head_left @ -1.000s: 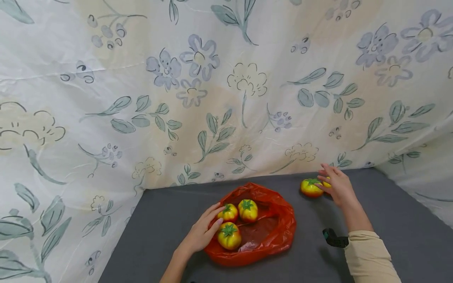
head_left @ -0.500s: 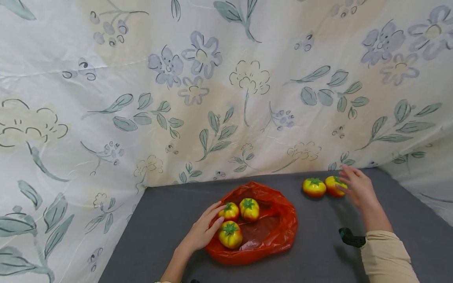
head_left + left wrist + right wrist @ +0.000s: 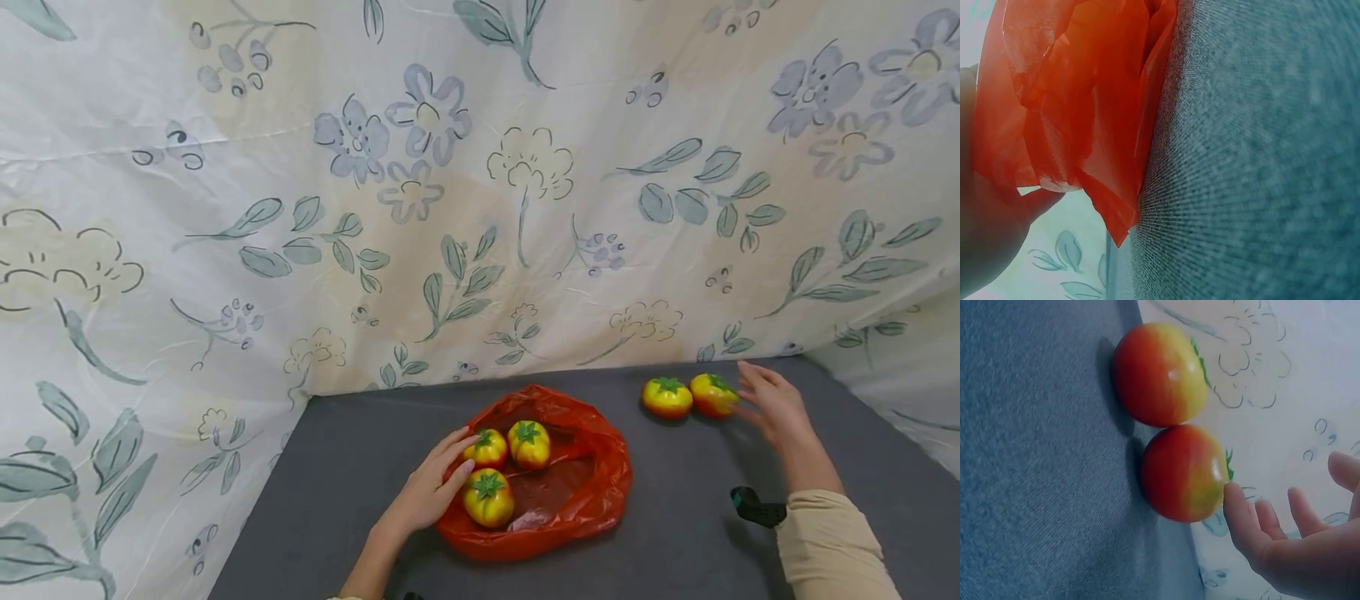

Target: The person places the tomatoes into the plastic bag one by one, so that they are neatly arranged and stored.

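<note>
Three tomatoes (image 3: 489, 502) in the red plastic bag (image 3: 525, 547), two loose tomatoes (image 3: 666, 400) to its far right.
My left hand (image 3: 427, 490) rests over the bag's left rim, thumb apart from the fingers; right of the bag, above the tabletop (image 3: 675, 500), my right hand (image 3: 778, 412) has its fingers apart, just beside the outer loose tomato. Touching, I cannot tell.

Bagged fruit (image 3: 489, 450) partly hidden by left grip (image 3: 432, 486), right grip (image 3: 780, 410) slightly blurred, right sleeve (image 3: 831, 537) cropped below
</note>
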`<move>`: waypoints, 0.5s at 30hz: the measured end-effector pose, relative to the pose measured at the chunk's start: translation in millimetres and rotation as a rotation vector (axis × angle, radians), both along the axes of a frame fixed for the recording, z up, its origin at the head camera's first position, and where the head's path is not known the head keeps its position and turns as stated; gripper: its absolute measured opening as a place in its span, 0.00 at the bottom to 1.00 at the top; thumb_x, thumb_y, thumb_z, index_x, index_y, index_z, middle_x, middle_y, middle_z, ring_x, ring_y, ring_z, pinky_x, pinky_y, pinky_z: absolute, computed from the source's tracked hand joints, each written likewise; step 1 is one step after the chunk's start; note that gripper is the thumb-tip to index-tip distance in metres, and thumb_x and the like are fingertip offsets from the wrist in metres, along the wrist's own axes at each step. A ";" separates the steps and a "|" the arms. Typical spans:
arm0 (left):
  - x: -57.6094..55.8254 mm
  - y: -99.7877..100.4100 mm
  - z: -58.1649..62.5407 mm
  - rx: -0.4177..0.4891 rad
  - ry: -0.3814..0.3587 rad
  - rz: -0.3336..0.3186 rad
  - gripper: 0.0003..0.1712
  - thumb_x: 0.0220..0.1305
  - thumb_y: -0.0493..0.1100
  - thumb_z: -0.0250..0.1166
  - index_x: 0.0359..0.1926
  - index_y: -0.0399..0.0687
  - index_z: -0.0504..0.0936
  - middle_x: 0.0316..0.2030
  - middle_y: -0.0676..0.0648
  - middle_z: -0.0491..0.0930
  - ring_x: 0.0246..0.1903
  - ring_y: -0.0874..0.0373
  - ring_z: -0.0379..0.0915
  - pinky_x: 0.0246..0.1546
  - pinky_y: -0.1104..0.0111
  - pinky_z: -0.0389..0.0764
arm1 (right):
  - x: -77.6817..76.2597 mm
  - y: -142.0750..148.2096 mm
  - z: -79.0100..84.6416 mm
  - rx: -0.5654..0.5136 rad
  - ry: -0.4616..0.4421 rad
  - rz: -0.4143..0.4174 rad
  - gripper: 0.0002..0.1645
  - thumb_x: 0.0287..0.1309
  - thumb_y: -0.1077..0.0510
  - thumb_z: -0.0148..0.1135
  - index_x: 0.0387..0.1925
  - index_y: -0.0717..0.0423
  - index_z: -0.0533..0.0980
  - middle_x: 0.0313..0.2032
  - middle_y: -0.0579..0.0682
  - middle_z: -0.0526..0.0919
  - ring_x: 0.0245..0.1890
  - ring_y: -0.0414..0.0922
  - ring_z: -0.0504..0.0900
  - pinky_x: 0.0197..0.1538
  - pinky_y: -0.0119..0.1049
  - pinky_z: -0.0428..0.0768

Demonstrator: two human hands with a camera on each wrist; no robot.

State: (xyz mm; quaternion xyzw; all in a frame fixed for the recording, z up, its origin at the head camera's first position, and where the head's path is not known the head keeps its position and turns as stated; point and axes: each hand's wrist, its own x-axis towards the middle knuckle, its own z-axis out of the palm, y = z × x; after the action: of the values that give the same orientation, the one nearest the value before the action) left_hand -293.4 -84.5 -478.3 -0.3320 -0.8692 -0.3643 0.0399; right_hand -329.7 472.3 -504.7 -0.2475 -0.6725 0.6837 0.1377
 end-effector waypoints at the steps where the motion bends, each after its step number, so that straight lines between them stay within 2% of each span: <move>1: -0.1 0.0 -0.1 0.001 -0.003 -0.001 0.25 0.72 0.53 0.51 0.67 0.53 0.69 0.69 0.50 0.59 0.67 0.48 0.54 0.59 0.40 0.60 | -0.2 1.3 -1.4 -0.006 -0.003 -0.009 0.61 0.45 0.24 0.54 0.75 0.44 0.45 0.73 0.58 0.45 0.69 0.60 0.49 0.28 0.31 0.80; 6: -1.0 -0.2 -0.3 0.006 -0.001 -0.007 0.26 0.72 0.54 0.50 0.67 0.53 0.69 0.69 0.50 0.59 0.67 0.48 0.54 0.58 0.40 0.60 | -1.3 7.6 -6.7 -0.048 -0.029 -0.059 0.59 0.48 0.26 0.54 0.75 0.43 0.45 0.73 0.56 0.43 0.70 0.59 0.47 0.21 0.28 0.77; 11: -1.5 -1.0 -1.0 -0.003 0.002 -0.001 0.26 0.72 0.55 0.50 0.67 0.54 0.69 0.69 0.50 0.59 0.67 0.49 0.54 0.58 0.41 0.61 | -1.3 10.2 -10.4 -0.065 -0.089 -0.091 0.56 0.53 0.28 0.53 0.75 0.42 0.42 0.74 0.53 0.42 0.70 0.58 0.46 0.26 0.31 0.80; 14: -1.4 -1.6 -1.1 -0.002 0.001 0.004 0.26 0.72 0.55 0.50 0.67 0.54 0.69 0.69 0.51 0.58 0.67 0.49 0.54 0.58 0.41 0.61 | 0.2 8.0 -9.8 -0.100 -0.107 -0.096 0.58 0.52 0.28 0.54 0.75 0.42 0.40 0.74 0.53 0.39 0.71 0.57 0.44 0.26 0.31 0.79; 15: -1.3 -1.7 -1.1 0.000 0.000 0.005 0.26 0.72 0.55 0.50 0.67 0.54 0.69 0.69 0.51 0.58 0.67 0.49 0.54 0.58 0.41 0.61 | 0.8 6.7 -9.8 -0.118 -0.108 -0.097 0.58 0.52 0.28 0.54 0.75 0.42 0.39 0.74 0.52 0.38 0.71 0.56 0.44 0.22 0.27 0.77</move>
State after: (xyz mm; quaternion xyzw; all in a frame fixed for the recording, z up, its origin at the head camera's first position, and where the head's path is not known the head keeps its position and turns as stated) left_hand -294.8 -86.2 -479.4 -0.3298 -0.8700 -0.3643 0.0406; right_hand -328.9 479.0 -514.6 -0.3238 -0.6247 0.7005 0.1192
